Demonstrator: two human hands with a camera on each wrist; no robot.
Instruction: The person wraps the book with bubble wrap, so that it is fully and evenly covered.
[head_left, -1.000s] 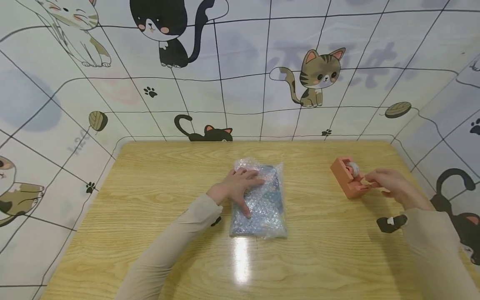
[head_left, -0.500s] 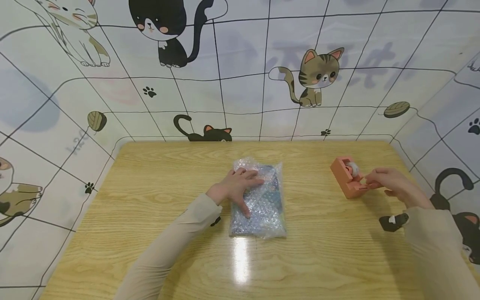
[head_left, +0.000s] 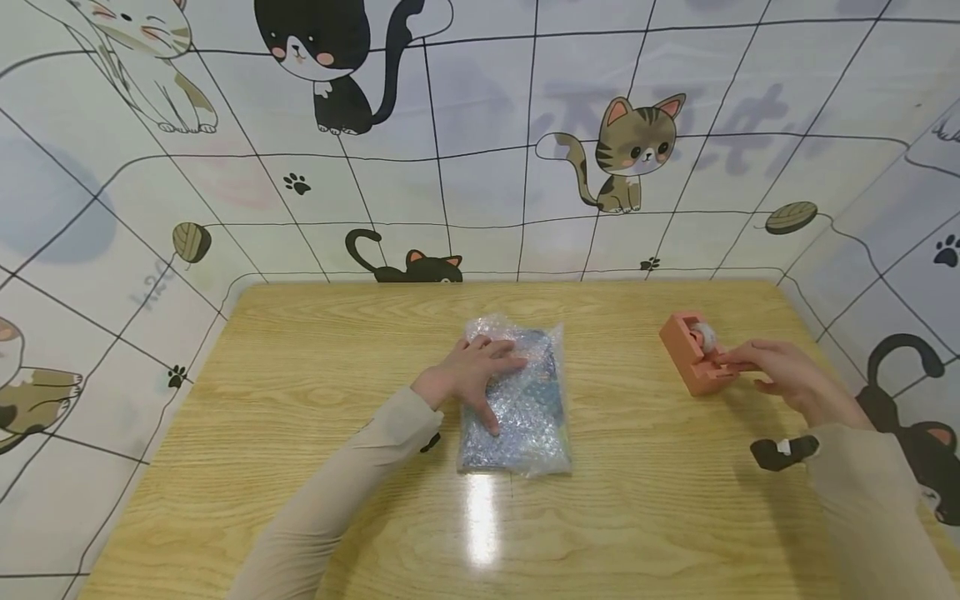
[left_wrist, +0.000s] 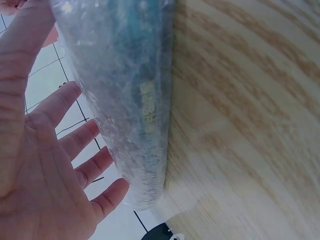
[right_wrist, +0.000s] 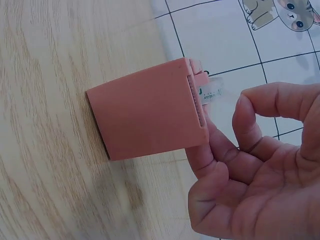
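Note:
My left hand (head_left: 480, 375) rests on a flat package in bubble wrap (head_left: 536, 400), its fingers spread over the upper left part. In the left wrist view the package (left_wrist: 125, 90) shows blue-green with pale lettering under the clear wrap. To the right, a salmon-coloured tape dispenser (head_left: 693, 358) stands on the table with a roll of clear tape in it. My right hand (head_left: 787, 379) is at its front end, fingers loosely bent. In the right wrist view a short tape end (right_wrist: 212, 91) sticks out, apart from the thumb and forefinger; other fingers lie against the dispenser (right_wrist: 150, 112).
The light wood table (head_left: 315, 358) carries the package and the dispenser. Behind and at both sides rises a white wall covering (head_left: 487, 183) with a grid and cartoon cats. A strip of light reflects near the front of the table.
My right hand has shifted slightly left, its fingertips further over the dispenser's front. The left hand and the package have stayed in place.

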